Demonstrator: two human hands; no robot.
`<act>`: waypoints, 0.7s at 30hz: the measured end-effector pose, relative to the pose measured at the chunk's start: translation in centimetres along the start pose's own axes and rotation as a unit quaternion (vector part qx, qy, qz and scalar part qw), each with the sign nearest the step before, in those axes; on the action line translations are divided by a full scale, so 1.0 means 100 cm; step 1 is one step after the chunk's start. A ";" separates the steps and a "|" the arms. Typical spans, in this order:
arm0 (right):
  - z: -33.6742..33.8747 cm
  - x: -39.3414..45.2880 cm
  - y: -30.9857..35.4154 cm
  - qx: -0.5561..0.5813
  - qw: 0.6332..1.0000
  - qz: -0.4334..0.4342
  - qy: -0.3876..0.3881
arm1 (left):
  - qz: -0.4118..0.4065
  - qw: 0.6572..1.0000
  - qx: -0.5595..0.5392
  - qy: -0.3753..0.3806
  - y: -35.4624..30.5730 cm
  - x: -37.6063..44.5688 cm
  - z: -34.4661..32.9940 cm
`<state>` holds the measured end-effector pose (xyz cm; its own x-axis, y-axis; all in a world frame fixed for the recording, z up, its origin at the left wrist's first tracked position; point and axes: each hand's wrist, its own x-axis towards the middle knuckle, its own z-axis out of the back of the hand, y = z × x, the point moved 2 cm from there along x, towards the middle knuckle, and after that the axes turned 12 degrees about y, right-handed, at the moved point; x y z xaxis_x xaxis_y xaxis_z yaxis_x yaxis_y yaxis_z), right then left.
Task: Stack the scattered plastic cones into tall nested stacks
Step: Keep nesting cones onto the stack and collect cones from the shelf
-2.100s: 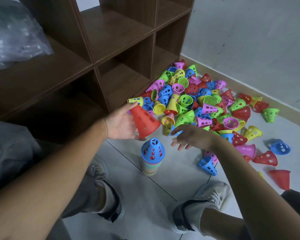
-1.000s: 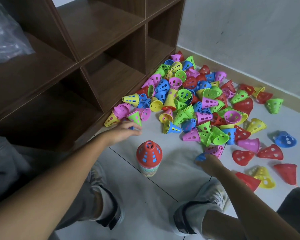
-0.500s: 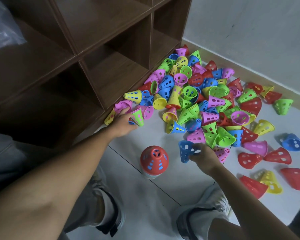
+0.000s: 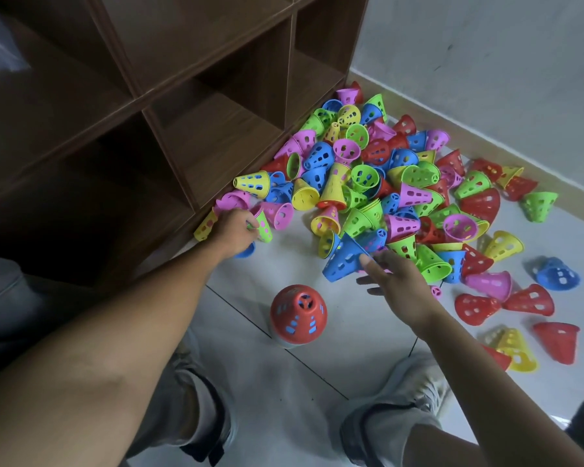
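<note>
Blue cone [image 4: 346, 259] now tilted in right hand [image 4: 397, 281] (raised); stack [image 4: 298, 314] unchanged.

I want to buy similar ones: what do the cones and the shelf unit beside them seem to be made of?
The cones look like thin moulded plastic: bright uniform colours, a soft sheen, cleanly cut holes in the walls. The stack, topped by a red cone, nests closely, which suggests thin walls. The shelf unit looks like wood-grain laminate board, dark brown and matt; whether it is solid wood cannot be told.

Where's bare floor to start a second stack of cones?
Bare tile lies left of the red-topped stack, between it and the shelf unit, and below it toward the shoes. Beyond the right hand, the cone pile is crowded up to the wall.
</note>
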<state>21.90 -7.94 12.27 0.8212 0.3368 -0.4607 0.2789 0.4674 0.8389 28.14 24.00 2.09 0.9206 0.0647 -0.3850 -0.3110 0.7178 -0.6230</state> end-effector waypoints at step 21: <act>-0.011 -0.036 0.094 0.244 0.943 0.132 0.182 | -0.055 0.759 -0.649 -0.009 -0.100 -0.089 0.055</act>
<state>21.02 -3.86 21.49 0.6937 0.6887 -0.2109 0.3577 -0.0752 0.9308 24.34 20.07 15.49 0.9575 0.0713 -0.2794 -0.1914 -0.5676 -0.8008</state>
